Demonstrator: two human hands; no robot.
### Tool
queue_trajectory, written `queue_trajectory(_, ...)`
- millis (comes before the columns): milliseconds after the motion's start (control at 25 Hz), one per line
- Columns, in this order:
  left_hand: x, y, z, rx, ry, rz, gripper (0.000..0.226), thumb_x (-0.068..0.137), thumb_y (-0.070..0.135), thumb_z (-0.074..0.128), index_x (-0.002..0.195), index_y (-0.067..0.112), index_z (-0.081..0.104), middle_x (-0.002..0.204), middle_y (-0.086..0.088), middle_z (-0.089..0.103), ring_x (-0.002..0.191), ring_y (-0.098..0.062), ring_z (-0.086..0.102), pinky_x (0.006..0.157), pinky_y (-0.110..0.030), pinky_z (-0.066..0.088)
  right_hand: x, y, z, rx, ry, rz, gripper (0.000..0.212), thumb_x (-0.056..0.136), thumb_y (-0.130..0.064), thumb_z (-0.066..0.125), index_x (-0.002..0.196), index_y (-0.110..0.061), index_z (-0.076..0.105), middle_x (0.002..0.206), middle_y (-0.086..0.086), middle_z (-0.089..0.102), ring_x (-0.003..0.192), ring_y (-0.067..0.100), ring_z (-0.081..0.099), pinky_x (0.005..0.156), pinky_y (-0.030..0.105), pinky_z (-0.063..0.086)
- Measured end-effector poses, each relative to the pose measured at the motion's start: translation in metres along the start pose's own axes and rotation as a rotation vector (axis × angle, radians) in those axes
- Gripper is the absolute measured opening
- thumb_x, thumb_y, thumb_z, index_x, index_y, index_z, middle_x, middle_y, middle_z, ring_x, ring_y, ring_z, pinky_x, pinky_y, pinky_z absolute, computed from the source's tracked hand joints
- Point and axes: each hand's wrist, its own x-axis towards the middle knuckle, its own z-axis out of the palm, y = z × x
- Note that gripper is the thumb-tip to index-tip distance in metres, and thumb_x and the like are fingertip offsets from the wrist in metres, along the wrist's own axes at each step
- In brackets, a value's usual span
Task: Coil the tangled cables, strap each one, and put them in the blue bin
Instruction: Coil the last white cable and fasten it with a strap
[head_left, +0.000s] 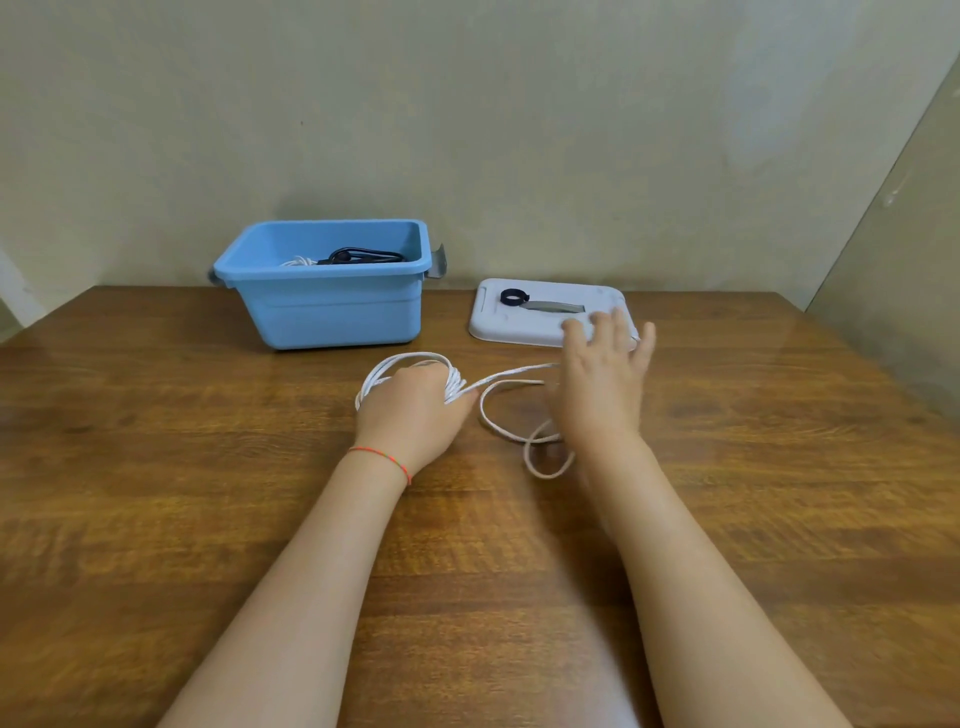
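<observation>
My left hand grips a coil of white cable with several loops wound round its fingers, over the middle of the wooden table. The cable's loose tail curls on the table to the right and loops under my right hand. That hand hovers with its fingers spread and holds nothing. The blue bin stands at the back left with a black cable and a white one inside.
A white lid lies at the back right, bearing a black strap roll and a grey strip. A wall rises behind the table. A panel closes off the right side.
</observation>
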Motion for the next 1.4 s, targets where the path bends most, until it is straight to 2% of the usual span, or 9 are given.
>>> queue_trajectory(120, 0.000, 0.000, 0.004, -0.019, -0.036, 0.002, 0.039, 0.099, 0.051, 0.045, 0.074, 0.022, 0.049, 0.078, 0.004, 0.056, 0.079, -0.021, 0.056, 0.063, -0.033, 0.038, -0.013, -0.032, -0.012, 0.385, -0.072, -0.363, 0.059, 0.070, 0.002, 0.066, 0.127, -0.008, 0.057, 0.125, 0.017, 0.058, 0.117, 0.038, 0.051, 0.097, 0.047, 0.045)
queue_trajectory(240, 0.004, -0.003, 0.004, -0.049, -0.038, -0.022, 0.034, 0.100, 0.047, 0.046, 0.075, 0.024, 0.050, 0.081, 0.003, 0.058, 0.081, -0.021, 0.057, 0.065, -0.033, 0.039, -0.021, -0.045, -0.022, 0.504, -0.331, -0.340, 0.048, 0.088, -0.010, 0.053, 0.136, -0.018, 0.050, 0.122, 0.008, 0.061, 0.109, 0.030, 0.057, 0.081, 0.034, 0.045)
queue_trajectory(440, 0.007, -0.011, -0.001, -0.243, 0.210, -0.126, 0.042, 0.099, 0.051, 0.045, 0.074, 0.019, 0.052, 0.073, 0.003, 0.055, 0.074, -0.021, 0.054, 0.060, -0.032, 0.035, 0.005, 0.018, -0.015, 0.236, -0.263, 0.217, 0.016, 0.087, -0.012, 0.052, 0.094, -0.016, 0.066, 0.094, 0.007, 0.067, 0.096, 0.032, 0.064, 0.068, 0.029, 0.040)
queue_trajectory(560, 0.009, -0.021, -0.012, -0.336, 0.382, -0.286, 0.044, 0.101, 0.047, 0.044, 0.069, 0.018, 0.050, 0.068, 0.003, 0.052, 0.065, -0.015, 0.049, 0.055, -0.029, 0.030, 0.013, 0.068, -0.018, 0.130, -0.128, 0.559, 0.020, 0.087, -0.008, 0.058, 0.106, -0.013, 0.061, 0.110, 0.014, 0.066, 0.104, 0.033, 0.061, 0.087, 0.036, 0.039)
queue_trajectory(760, 0.011, -0.015, 0.003, -0.094, 0.254, -0.133, 0.040, 0.100, 0.037, 0.043, 0.065, 0.019, 0.048, 0.065, 0.003, 0.052, 0.068, -0.023, 0.053, 0.059, -0.030, 0.033, 0.002, 0.016, -0.002, 0.174, -0.102, -0.083, 0.059, 0.083, -0.020, 0.066, 0.138, -0.014, 0.045, 0.133, 0.011, 0.052, 0.128, 0.028, 0.044, 0.117, 0.045, 0.013)
queue_trajectory(880, 0.011, -0.015, 0.010, -0.070, 0.197, -0.085, 0.043, 0.100, 0.040, 0.043, 0.063, 0.019, 0.047, 0.064, 0.003, 0.052, 0.066, -0.023, 0.054, 0.055, -0.030, 0.030, -0.007, -0.024, -0.005, 0.346, -0.049, -0.311, 0.041, 0.088, -0.019, 0.062, 0.128, -0.015, 0.054, 0.116, 0.008, 0.059, 0.113, 0.030, 0.052, 0.108, 0.043, 0.031)
queue_trajectory(1000, 0.012, -0.022, 0.007, -0.108, 0.223, -0.129, 0.043, 0.100, 0.046, 0.042, 0.068, 0.019, 0.052, 0.068, 0.003, 0.055, 0.071, -0.024, 0.057, 0.060, -0.031, 0.036, -0.004, -0.019, -0.002, 0.291, -0.059, -0.177, 0.010, 0.092, -0.016, 0.052, 0.099, -0.010, 0.056, 0.100, 0.012, 0.062, 0.095, 0.038, 0.056, 0.077, 0.040, 0.037)
queue_trajectory(1160, 0.014, -0.028, -0.005, -0.194, 0.339, -0.320, 0.039, 0.101, 0.043, 0.043, 0.080, 0.014, 0.056, 0.073, 0.000, 0.053, 0.073, -0.027, 0.051, 0.066, -0.032, 0.036, 0.007, 0.030, -0.009, 0.263, -0.076, 0.294, 0.013, 0.090, -0.008, 0.050, 0.101, -0.004, 0.054, 0.101, 0.020, 0.065, 0.094, 0.040, 0.059, 0.071, 0.037, 0.035)
queue_trajectory(1400, 0.011, -0.015, 0.003, -0.107, 0.158, -0.210, 0.040, 0.098, 0.036, 0.041, 0.065, 0.014, 0.052, 0.066, 0.000, 0.052, 0.066, -0.022, 0.050, 0.058, -0.031, 0.031, -0.007, -0.008, -0.025, 0.757, -0.175, -0.177, 0.016, 0.091, -0.023, 0.065, 0.107, -0.019, 0.062, 0.088, -0.009, 0.065, 0.083, 0.010, 0.060, 0.075, 0.025, 0.046)
